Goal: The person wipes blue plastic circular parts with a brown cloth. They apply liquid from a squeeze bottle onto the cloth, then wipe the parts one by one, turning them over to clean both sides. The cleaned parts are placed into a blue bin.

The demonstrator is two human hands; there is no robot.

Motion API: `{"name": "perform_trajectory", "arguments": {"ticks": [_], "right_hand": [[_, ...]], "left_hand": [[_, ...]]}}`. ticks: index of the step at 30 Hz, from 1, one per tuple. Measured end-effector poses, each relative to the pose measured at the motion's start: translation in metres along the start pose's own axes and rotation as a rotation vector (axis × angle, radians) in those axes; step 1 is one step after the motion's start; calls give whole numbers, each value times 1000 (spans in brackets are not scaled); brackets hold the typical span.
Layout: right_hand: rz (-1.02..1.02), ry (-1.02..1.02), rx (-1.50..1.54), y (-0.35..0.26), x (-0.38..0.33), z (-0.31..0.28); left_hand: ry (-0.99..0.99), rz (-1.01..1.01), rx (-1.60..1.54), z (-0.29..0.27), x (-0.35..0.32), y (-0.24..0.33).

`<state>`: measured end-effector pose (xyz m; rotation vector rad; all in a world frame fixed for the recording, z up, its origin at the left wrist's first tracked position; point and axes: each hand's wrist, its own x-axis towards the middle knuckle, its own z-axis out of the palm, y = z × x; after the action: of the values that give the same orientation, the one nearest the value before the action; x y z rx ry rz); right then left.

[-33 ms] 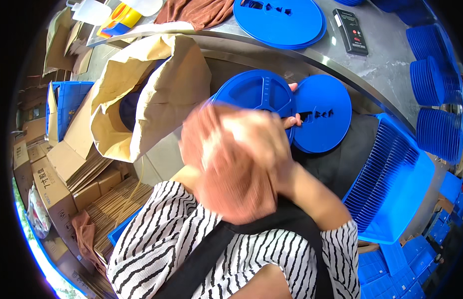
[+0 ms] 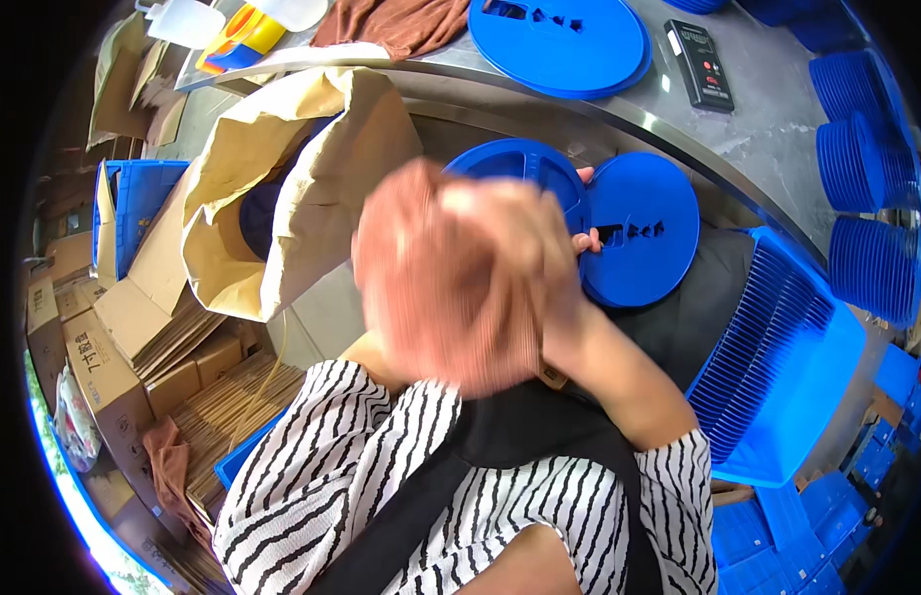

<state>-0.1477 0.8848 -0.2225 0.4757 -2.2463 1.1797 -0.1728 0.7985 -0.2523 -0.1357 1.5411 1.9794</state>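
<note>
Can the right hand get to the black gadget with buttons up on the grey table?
Probably yes. The right hand is blurred and pressing a pinkish cloth onto a blue reel, so it is busy. Nothing stands between it and the black handheld device on the grey table.

The person wears a short-sleeved white shirt with thin black stripes (image 2: 371, 466) (lower middle of the frame), under a plain black apron (image 2: 520, 436).

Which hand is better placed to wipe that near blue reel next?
Right, I'd judge. The right hand bunches the pink cloth, blurred, directly over the blue reel. Fingers at its rim, seemingly the left hand's, are busy holding it.
</note>
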Motion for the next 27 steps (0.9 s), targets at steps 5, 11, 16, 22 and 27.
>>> {"name": "perform_trajectory", "arguments": {"ticks": [5,11,16,22,27], "right_hand": [[420,-109,-390,34,-41,-21],[339,5,-848,25,-110,-86],[714,398,-467,80,-91,-95],[239,1,-452,37,-114,-64],[767,337,-620,104,-94,-113]], "left_hand": [[-38,-15,-23,1,2,-3],[-9,-36,-38,-12,2,0],[-45,-75,3,-11,1,2],[-59,-108,12,-13,-3,4],[-67,-112,22,-9,-5,1]]}}
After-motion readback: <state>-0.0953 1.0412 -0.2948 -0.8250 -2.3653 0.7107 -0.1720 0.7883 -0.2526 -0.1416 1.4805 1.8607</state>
